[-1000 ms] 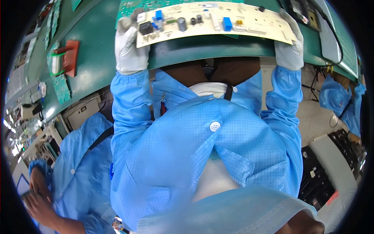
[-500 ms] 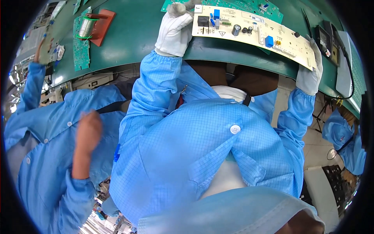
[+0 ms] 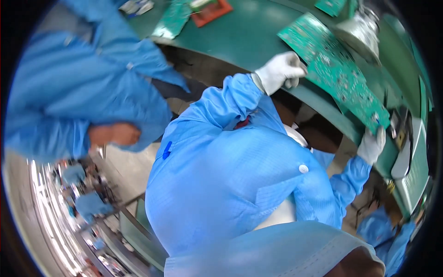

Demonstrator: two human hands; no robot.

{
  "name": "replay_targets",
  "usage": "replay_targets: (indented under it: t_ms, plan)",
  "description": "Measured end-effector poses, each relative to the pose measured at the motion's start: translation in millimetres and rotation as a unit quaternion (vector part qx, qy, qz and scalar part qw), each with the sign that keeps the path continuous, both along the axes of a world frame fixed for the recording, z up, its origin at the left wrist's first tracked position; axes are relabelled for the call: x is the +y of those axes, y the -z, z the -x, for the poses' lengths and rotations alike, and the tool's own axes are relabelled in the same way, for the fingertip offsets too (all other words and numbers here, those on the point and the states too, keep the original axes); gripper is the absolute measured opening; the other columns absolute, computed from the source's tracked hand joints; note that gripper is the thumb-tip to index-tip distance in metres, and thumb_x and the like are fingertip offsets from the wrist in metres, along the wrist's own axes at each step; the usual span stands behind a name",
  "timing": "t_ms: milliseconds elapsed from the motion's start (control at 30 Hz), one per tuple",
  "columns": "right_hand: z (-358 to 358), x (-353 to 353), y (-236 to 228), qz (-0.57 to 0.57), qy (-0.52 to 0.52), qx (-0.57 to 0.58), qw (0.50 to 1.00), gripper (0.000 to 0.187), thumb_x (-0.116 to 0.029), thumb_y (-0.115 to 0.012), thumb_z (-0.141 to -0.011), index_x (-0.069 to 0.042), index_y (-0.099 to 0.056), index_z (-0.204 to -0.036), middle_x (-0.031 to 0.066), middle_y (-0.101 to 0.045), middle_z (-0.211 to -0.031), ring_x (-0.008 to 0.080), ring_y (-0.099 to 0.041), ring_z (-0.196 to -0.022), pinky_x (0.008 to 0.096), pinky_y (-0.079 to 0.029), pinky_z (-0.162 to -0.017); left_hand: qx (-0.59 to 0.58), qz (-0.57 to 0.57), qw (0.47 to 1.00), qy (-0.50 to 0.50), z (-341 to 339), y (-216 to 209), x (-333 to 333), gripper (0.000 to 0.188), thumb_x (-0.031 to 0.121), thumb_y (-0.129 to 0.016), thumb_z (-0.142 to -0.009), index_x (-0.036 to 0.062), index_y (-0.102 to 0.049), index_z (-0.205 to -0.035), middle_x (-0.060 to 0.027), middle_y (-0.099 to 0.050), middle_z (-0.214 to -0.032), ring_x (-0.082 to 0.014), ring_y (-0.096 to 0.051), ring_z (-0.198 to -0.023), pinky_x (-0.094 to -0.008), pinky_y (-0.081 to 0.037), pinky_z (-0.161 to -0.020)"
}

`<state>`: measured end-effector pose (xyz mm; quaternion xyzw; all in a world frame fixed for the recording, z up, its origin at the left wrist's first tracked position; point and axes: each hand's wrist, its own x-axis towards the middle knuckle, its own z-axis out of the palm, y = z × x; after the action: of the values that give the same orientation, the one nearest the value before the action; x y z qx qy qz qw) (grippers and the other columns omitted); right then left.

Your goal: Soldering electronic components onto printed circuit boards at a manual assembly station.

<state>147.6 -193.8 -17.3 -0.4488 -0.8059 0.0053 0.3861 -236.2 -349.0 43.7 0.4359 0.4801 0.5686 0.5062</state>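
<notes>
A long green circuit board (image 3: 350, 90) lies slanted near the table's front edge, its soldered side facing up. My right hand (image 3: 373, 144), in a white glove, pinches its near right end with fingertips over the edge. My left hand (image 3: 280, 72), also in a white glove, is beside the board's left end with fingers curled together. Blur hides whether those fingers touch the board or hold anything. Behind it, another green circuit board (image 3: 307, 34) lies on the table, partly overlapped.
A shiny metal lamp-like cone (image 3: 360, 34) stands behind the boards. At the far left of the green table (image 3: 240, 32) are a red-orange stand (image 3: 212, 13) and a green board (image 3: 173, 21). A co-worker in blue (image 3: 97, 83) is close on my left.
The long board's cream component side faced up before; now a green soldered side shows. My left hand's fingers have curled in beside its end. The whole view has turned.
</notes>
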Motion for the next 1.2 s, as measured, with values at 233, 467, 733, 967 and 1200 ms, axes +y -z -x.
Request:
replay_targets:
  t_ms: [233,467,733,967,1200]
  plan:
    - [-9.7,22.1,30.6,0.352,-0.171,0.610,0.689,0.039,-0.012,-0.055,-0.094,0.002,-0.051,-0.130,0.0160,-0.060,-0.120,0.0278,-0.062,-0.104,0.0382,-0.050,-0.088,0.132,0.081,0.987,-0.040,1.6,23.2,-104.5,0.050,0.043,-0.045,-0.098,-0.0021,-0.065,-0.090,-0.0045,-0.060,-0.071,-0.0086,-0.043,-0.057,-0.0256,-0.039,-0.053]
    - [-56.0,70.4,57.8,0.453,-0.345,0.592,0.570,0.039,-0.024,-0.059,-0.093,0.001,-0.054,-0.123,0.0154,-0.060,-0.099,0.0283,-0.058,-0.091,0.0415,-0.045,-0.086,0.763,0.118,0.602,-0.202,46.3,133.1,-153.4,0.031,0.035,-0.056,-0.086,0.0138,-0.068,-0.105,-0.0079,-0.066,-0.107,-0.0280,-0.063,-0.096,-0.0437,-0.051,-0.079]
    - [-40.8,56.0,44.8,0.450,-0.199,0.677,0.547,0.031,-0.030,-0.052,-0.096,-0.003,-0.058,-0.110,0.0120,-0.060,-0.099,0.0300,-0.052,-0.096,0.0431,-0.040,-0.090,0.470,-0.011,0.872,-0.136,-55.8,167.7,-69.5,0.038,0.034,-0.055,-0.087,0.0102,-0.062,-0.116,-0.0233,-0.063,-0.109,-0.0361,-0.064,-0.094,-0.0421,-0.053,-0.077]
    - [-57.7,71.3,60.2,0.442,-0.277,0.681,0.513,0.028,-0.024,-0.052,-0.096,-0.001,-0.057,-0.112,0.0142,-0.061,-0.107,0.0287,-0.055,-0.092,0.0450,-0.044,-0.085,0.826,-0.002,0.561,-0.042,-86.5,193.4,1.7,0.065,0.032,-0.064,-0.082,0.0041,-0.042,-0.135,-0.0300,-0.059,-0.114,-0.0417,-0.062,-0.095,-0.0461,-0.049,-0.087]
    - [-20.8,28.4,32.7,0.402,-0.211,0.763,0.459,0.022,-0.016,-0.058,-0.093,0.001,-0.059,-0.107,0.0140,-0.063,-0.100,0.0224,-0.058,-0.081,0.0342,-0.048,-0.071,0.173,0.020,0.898,-0.405,-86.0,187.4,-0.7,0.042,0.016,-0.067,-0.077,-0.0054,-0.055,-0.112,-0.0215,-0.063,-0.109,-0.0320,-0.058,-0.099,-0.0419,-0.044,-0.091]
